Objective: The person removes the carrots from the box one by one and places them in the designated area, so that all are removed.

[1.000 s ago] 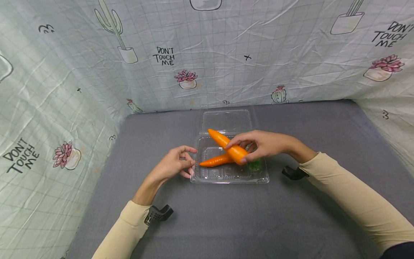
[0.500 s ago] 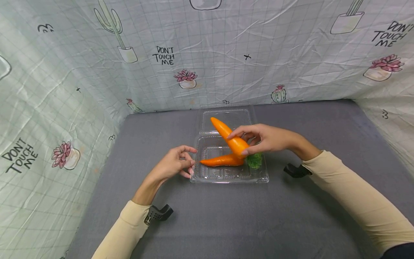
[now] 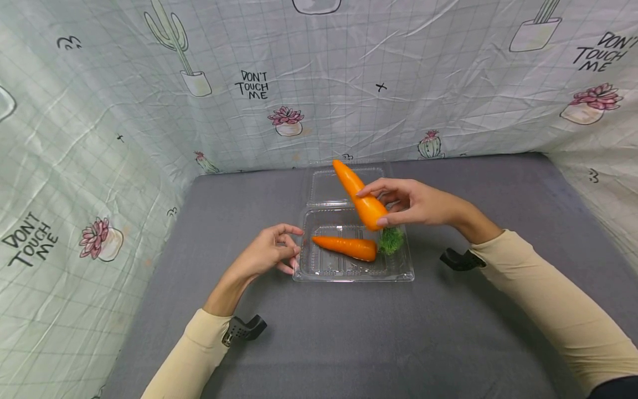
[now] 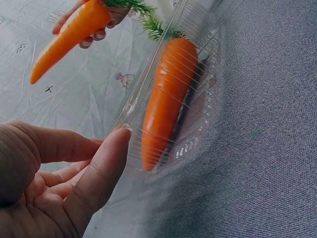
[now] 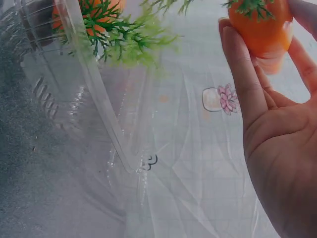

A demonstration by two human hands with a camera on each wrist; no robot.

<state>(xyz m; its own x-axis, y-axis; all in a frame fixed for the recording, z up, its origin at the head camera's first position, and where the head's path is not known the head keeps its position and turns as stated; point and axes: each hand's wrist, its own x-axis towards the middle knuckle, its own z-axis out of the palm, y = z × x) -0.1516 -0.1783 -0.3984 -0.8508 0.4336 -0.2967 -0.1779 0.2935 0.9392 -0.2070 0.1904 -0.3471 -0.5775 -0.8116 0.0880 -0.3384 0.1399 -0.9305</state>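
My right hand (image 3: 421,202) holds an orange carrot (image 3: 368,208) between thumb and fingers, raised over the back of a clear plastic clamshell container (image 3: 356,278). Its tip points up and to the left; green leaves show at its thick end in the right wrist view. A second carrot (image 3: 344,247) lies across the container's base, its leafy green top (image 3: 391,240) on the right. At the container's left side, my left hand (image 3: 269,250) pinches the rim (image 4: 130,106) between thumb and index finger, the other fingers loosely bent.
The container's clear lid (image 3: 324,185) lies folded back toward the rear wall. Grey cloth (image 3: 319,332) covers the table. A printed fabric curtain (image 3: 339,111) with cactus drawings stands behind and at both sides.
My right hand has lifted its carrot up and back, away from the carrot below. That lower carrot has shifted, its tip now angled slightly farther back. The left hand stays in place.
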